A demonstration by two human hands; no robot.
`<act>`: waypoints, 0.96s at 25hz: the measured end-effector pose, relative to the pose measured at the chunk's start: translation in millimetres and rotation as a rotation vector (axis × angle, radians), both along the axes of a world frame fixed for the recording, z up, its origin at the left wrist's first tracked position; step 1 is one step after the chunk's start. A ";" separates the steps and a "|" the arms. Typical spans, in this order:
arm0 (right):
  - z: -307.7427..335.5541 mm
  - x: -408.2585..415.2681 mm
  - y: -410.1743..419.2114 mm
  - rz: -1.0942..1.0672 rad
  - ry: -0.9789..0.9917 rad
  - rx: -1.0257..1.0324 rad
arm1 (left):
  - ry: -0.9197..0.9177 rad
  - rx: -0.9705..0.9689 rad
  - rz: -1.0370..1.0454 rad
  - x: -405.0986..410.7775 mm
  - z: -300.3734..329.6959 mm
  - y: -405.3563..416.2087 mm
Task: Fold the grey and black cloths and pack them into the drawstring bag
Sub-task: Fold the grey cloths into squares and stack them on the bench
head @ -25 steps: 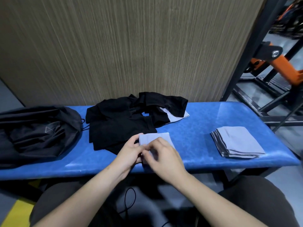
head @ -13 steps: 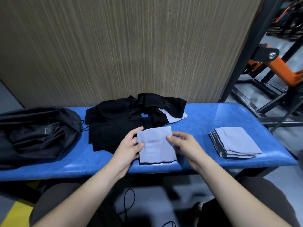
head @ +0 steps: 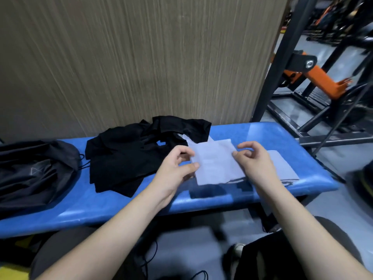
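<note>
Showing grey cloth (head: pixel 216 161), folded, flat-ish.

Desk (head: pixel 252 136): glossy blue padded vinyl. Grey cloth (head: pixel 217 162): smooth, matt fabric. Black cloths (head: pixel 125 156): matt, crumpled. Drawstring bag (head: pixel 34 170): dark fabric with slight sheen. Wall panel (head: pixel 141 57): streaked wood grain.

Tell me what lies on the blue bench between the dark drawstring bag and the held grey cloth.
Head view: a heap of unfolded black cloths on the blue padded bench.
</note>
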State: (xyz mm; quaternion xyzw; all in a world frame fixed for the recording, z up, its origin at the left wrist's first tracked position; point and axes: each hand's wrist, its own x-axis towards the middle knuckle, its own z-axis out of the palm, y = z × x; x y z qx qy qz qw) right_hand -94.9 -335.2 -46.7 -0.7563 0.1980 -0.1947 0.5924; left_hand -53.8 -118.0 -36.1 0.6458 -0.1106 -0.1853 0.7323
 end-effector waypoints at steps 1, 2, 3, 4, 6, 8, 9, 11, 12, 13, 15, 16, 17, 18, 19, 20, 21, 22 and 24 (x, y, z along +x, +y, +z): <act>4.6 -5.0 -16.7 -0.057 -0.022 -0.033 | -0.025 0.012 -0.020 -1.4 6.2 -20.3; 7.9 -10.3 -33.6 -0.114 -0.027 -0.070 | -0.041 0.022 -0.043 -3.3 11.6 -41.7; 9.2 -15.1 -51.2 -0.165 -0.021 -0.103 | -0.047 0.035 -0.064 -4.5 14.2 -63.4; 9.7 -19.3 -66.4 -0.202 -0.013 -0.111 | -0.051 0.051 -0.079 -5.3 15.6 -82.8; 7.3 -27.8 -94.0 -0.219 0.001 -0.030 | -0.062 0.099 -0.109 -4.0 12.6 -116.8; 1.0 -33.5 -115.2 -0.214 0.050 0.006 | -0.072 0.166 -0.134 -3.3 5.5 -142.8; -4.9 -34.2 -123.7 -0.219 0.086 -0.029 | -0.080 0.210 -0.141 -3.1 1.6 -152.3; -15.6 -31.9 -133.9 -0.240 0.145 -0.131 | -0.100 0.309 -0.143 -1.6 -7.0 -166.5; -19.0 -29.8 -136.2 -0.255 0.157 -0.169 | -0.117 0.357 -0.136 -0.4 -10.6 -171.5; -21.9 -27.2 -138.2 -0.270 0.164 -0.200 | -0.136 0.402 -0.124 1.5 -14.8 -176.1; -24.4 -23.4 -140.3 -0.284 0.185 -0.267 | -0.175 0.464 -0.102 5.9 -23.4 -185.0; -25.6 -22.1 -140.5 -0.287 0.201 -0.290 | -0.185 0.481 -0.100 6.9 -27.3 -187.6; -27.5 -20.6 -140.9 -0.287 0.220 -0.313 | -0.185 0.496 -0.101 7.6 -31.0 -189.7; -30.4 -19.7 -141.1 -0.282 0.246 -0.342 | -0.187 0.509 -0.105 7.2 -34.1 -190.6; -32.9 -19.1 -141.0 -0.276 0.275 -0.376 | -0.193 0.525 -0.105 6.7 -36.9 -190.9; -35.0 -18.6 -141.3 -0.271 0.298 -0.406 | -0.203 0.548 -0.102 6.1 -39.2 -190.8; -36.8 -18.1 -141.5 -0.273 0.310 -0.429 | -0.219 0.578 -0.096 5.4 -40.5 -190.0; -36.9 -18.5 -141.0 -0.282 0.312 -0.461 | -0.241 0.611 -0.092 4.1 -39.8 -188.5; -36.4 -18.9 -136.4 -0.296 0.303 -0.591 | -0.327 0.678 -0.088 2.2 -36.6 -184.2</act>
